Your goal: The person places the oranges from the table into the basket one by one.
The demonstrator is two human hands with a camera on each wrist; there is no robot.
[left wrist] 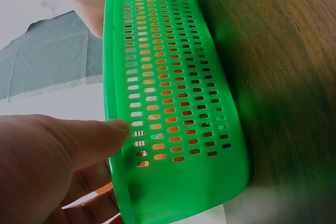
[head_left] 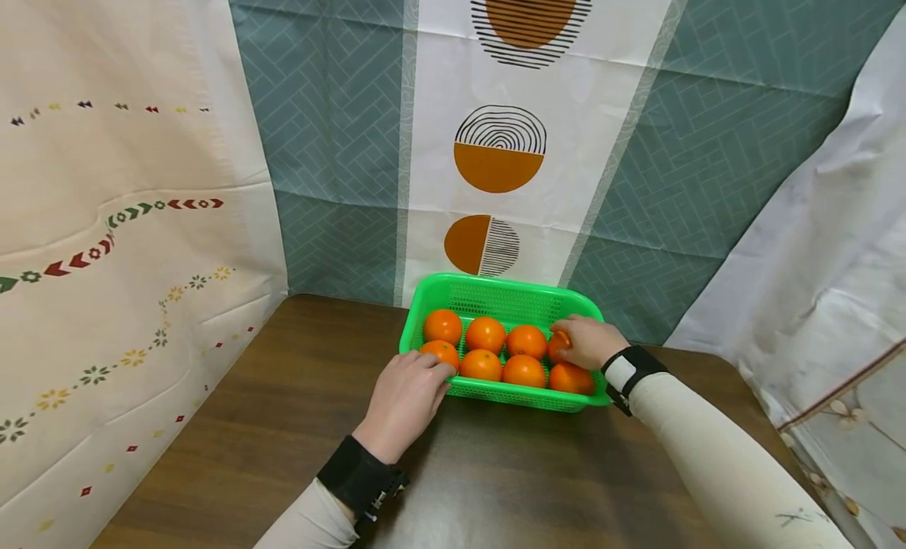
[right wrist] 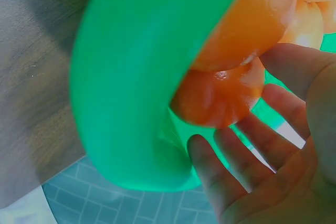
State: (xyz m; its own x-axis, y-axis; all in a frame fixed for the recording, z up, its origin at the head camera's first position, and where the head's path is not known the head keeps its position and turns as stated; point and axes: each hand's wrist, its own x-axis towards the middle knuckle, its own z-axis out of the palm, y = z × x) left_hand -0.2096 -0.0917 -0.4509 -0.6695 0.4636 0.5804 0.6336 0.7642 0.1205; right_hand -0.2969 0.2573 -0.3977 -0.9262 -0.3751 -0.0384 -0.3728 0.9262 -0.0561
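Note:
A green plastic basket (head_left: 520, 396) with perforated walls holds several oranges (head_left: 526, 340) in two rows. My left hand (head_left: 409, 396) grips the basket's near rim at the left end. In the left wrist view, the thumb (left wrist: 102, 135) lies on the outer wall while the other fingers go inside the rim. At the right end of the basket, my right hand (head_left: 589, 343) holds the orange in the back corner (right wrist: 220, 98). Its thumb and fingers are around that fruit, which sits low beside another orange (right wrist: 252, 24). The head view shows only part of the held orange.
The basket stands on a dark brown wooden table (head_left: 495, 470), close to a green and white patterned cloth (head_left: 495, 85) behind it. A cream cloth (head_left: 120, 242) hangs on the left, and a white cloth (head_left: 814, 242) on the right.

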